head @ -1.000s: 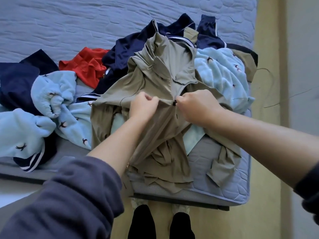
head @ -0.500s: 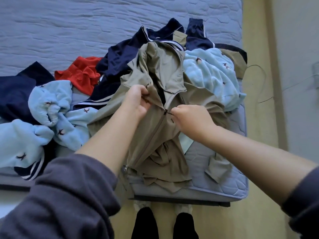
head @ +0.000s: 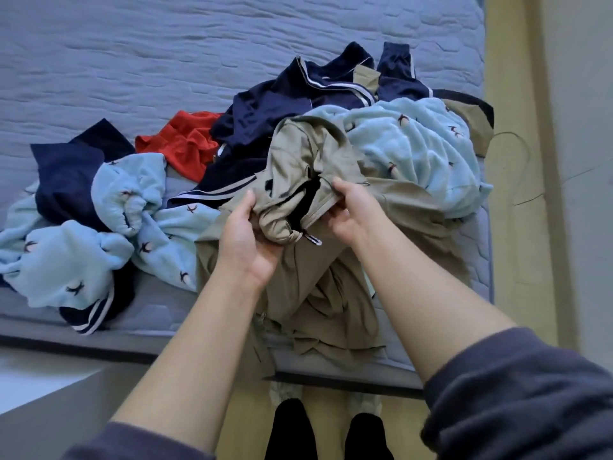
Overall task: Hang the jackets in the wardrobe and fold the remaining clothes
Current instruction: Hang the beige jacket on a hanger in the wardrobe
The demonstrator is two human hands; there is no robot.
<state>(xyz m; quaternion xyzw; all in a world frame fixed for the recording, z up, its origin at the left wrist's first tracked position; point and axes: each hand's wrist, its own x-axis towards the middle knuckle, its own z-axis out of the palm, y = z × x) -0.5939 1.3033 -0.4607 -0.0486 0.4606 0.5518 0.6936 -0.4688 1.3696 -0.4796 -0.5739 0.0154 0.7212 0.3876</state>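
Observation:
A khaki zip jacket (head: 318, 287) lies crumpled at the near edge of the bed, its lower part hanging over the mattress edge. My left hand (head: 245, 240) grips the bunched left side of its collar opening. My right hand (head: 351, 207) pinches the right edge of the opening by the zip track. The zip pull (head: 313, 240) dangles between my hands, and the dark inside of the jacket shows in the gap. Around it lie a light blue fleece with bird prints (head: 414, 144), a navy striped jacket (head: 292, 97) and a red garment (head: 185, 144).
More light blue fleece (head: 66, 260) and a navy garment (head: 66, 174) lie at the left of the grey quilted mattress (head: 166, 54). A thin wire hanger (head: 520, 167) rests on the yellow floor to the right. My dark-socked feet (head: 325, 433) stand at the bed's foot.
My hands have pulled the jacket's collar toward me and spread the opening apart. The zip pull now hangs free between them, and the jacket's hood has bunched up.

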